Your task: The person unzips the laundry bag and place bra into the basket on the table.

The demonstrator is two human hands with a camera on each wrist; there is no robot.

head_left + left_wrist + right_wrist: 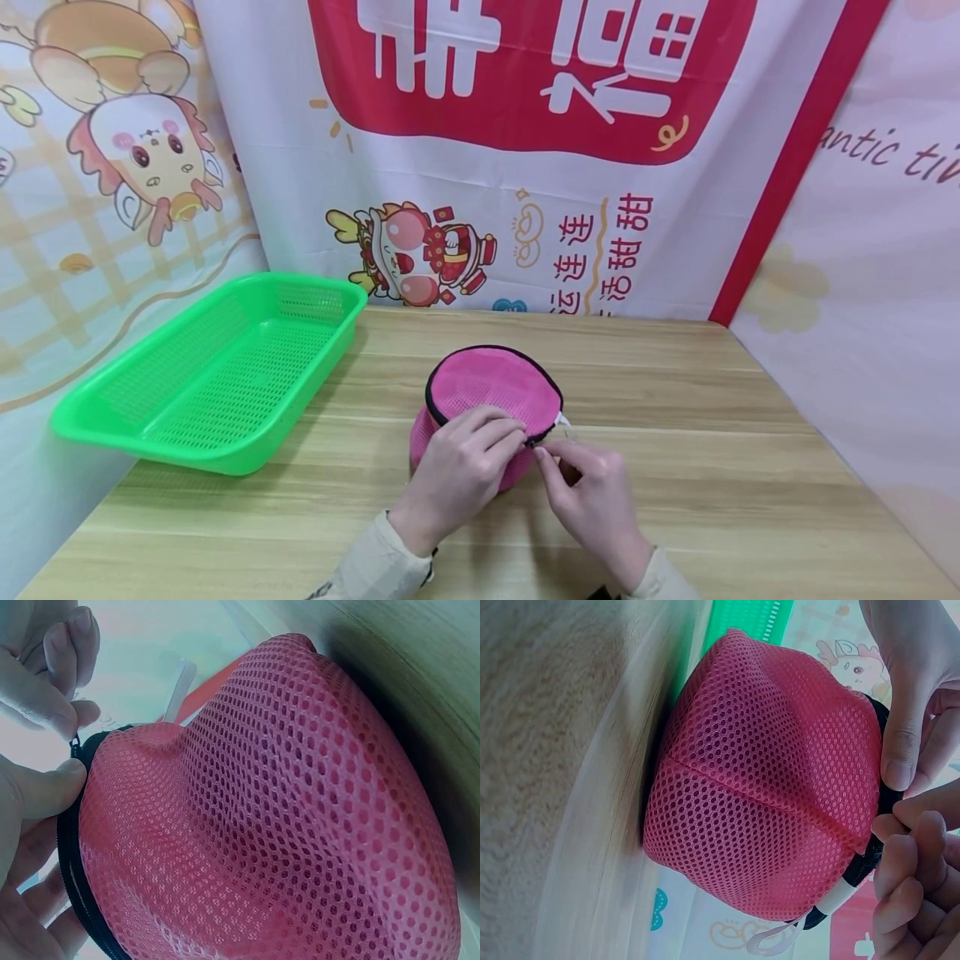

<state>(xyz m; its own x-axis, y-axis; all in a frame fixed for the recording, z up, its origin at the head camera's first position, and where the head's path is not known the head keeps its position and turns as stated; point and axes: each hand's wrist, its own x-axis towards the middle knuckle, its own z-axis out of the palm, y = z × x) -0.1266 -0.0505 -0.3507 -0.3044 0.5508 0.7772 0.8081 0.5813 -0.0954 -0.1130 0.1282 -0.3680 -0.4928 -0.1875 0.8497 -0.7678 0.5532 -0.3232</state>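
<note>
A pink mesh bag point(495, 379) with a round lid stands on the table, its lid edged by a black zipper point(71, 851). My left hand point(468, 467) grips the bag's zipped rim on the near side, thumb on the outside of the edge. Close beside it, my right hand point(592, 487) pinches the small dark zipper pull point(75, 742) between thumb and forefinger. Its other fingers are curled in, as the right wrist view shows. A white loop tab point(776, 937) sticks out from the rim on the right. The bag looks bulged, and its contents are hidden.
A green plastic basket point(300, 400) with perforated sides stands at the left of the wooden table point(697, 467). Printed cloths hang behind and along both sides, the back one point(450, 167) meeting the table's far edge.
</note>
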